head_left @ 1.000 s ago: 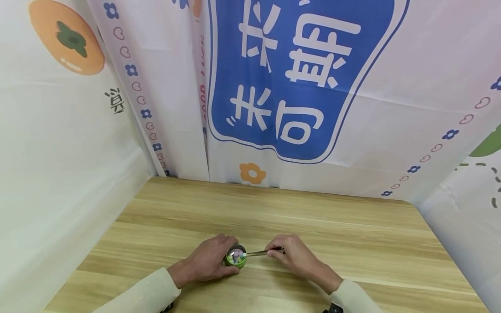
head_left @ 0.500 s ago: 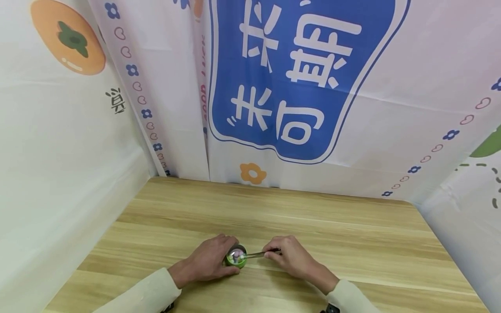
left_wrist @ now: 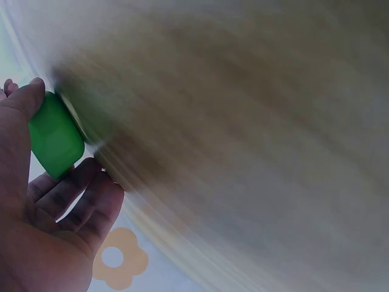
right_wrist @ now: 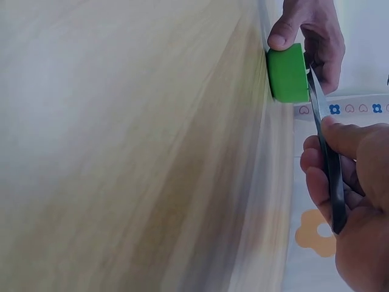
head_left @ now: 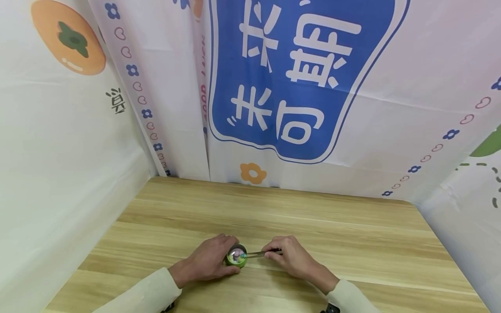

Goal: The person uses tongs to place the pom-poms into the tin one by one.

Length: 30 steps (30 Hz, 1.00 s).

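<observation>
In the head view, my left hand grips a small green cup that stands on the table, its thumb and fingers around the sides. Several small pale and coloured pieces show inside the cup. A pair of metal tweezers is pinched between the thumb and fingers of my right hand. Its tips reach over the cup's right rim, next to a teal piece. In the right wrist view the tweezers slant up to the mouth of the green cup; its inside is hidden there.
The wood-grain table extends around both hands. White printed cloth walls it in at the back and both sides. Pale sleeves and dark wrist straps show at the lower edge.
My right hand has shifted slightly left, carrying the tweezers' tips further over the cup. A pale piece showed at the tips earlier; a teal one shows there now. My left hand stays still.
</observation>
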Motion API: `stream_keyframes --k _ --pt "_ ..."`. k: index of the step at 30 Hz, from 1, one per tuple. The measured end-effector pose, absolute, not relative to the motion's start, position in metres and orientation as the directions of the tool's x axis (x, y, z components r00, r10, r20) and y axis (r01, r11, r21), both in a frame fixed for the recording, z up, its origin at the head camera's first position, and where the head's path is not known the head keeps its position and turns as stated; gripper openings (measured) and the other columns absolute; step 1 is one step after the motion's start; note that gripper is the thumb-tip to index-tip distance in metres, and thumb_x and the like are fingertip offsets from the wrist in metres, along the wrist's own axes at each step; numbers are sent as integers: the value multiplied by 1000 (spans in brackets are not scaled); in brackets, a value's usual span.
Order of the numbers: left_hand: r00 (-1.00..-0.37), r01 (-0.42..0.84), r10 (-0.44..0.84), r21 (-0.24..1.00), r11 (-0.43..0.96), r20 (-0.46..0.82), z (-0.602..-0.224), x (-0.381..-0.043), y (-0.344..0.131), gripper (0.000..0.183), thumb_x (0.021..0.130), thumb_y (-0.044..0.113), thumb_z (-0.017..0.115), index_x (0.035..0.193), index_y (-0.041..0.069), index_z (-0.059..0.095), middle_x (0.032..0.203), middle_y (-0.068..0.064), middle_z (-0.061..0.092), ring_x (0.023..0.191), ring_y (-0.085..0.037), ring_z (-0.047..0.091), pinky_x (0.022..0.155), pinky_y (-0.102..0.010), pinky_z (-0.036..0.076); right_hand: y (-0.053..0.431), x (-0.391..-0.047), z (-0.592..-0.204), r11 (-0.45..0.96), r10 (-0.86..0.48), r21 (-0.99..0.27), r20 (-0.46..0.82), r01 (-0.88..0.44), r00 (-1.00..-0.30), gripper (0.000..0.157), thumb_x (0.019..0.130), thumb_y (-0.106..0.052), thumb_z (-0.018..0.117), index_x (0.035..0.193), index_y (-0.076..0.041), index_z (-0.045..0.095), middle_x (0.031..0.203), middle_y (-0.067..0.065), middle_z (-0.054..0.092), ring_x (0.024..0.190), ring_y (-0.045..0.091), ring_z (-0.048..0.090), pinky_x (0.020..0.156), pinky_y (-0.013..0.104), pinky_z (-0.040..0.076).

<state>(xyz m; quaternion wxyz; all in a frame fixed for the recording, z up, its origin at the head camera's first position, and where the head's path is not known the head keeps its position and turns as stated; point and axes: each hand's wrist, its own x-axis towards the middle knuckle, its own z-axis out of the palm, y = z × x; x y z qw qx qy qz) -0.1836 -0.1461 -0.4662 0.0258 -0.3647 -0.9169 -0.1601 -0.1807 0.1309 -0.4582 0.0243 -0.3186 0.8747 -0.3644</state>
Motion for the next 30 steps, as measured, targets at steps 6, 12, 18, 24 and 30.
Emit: stream_keyframes --k 6,12,18,24,30 --pt "-735 675 658 272 686 166 -467 -184 -147 52 82 50 76 116 17 55 99 6 63 88 -7 55 71 -27 49 134 -182 -460 533 -567 -650 201 -542 -799 13 93 -17 67 102 -14 75 99 -3 73 92 5 67 79 22 54" --pt "-730 681 661 265 683 173 -468 -183 -147 52 81 51 76 116 17 56 99 6 63 88 -7 55 71 -27 49 139 -183 -461 568 -542 -635 190 -524 -818 15 94 -15 65 105 -12 75 104 -1 74 99 14 69 84 27 55" --pt "-728 684 661 259 682 181 -467 -183 -146 53 81 50 76 116 16 56 99 5 63 89 -7 56 72 -27 50 147 -187 -463 602 -495 -629 190 -492 -848 15 95 -11 64 106 -11 74 104 0 74 100 17 69 84 29 55" --pt "-731 681 660 263 684 176 -467 -183 -146 53 81 50 76 116 16 56 99 5 62 89 -7 56 71 -27 50 149 -190 -472 625 -458 -619 203 -476 -865 16 93 -3 65 106 -5 73 106 6 73 100 20 69 84 31 56" --pt "-732 679 659 265 685 174 -468 -184 -145 53 81 50 76 116 16 56 100 5 63 90 -7 56 72 -27 50 141 -191 -477 681 -387 -574 244 -454 -889 11 88 0 68 97 -5 73 96 5 72 91 18 69 78 29 56"
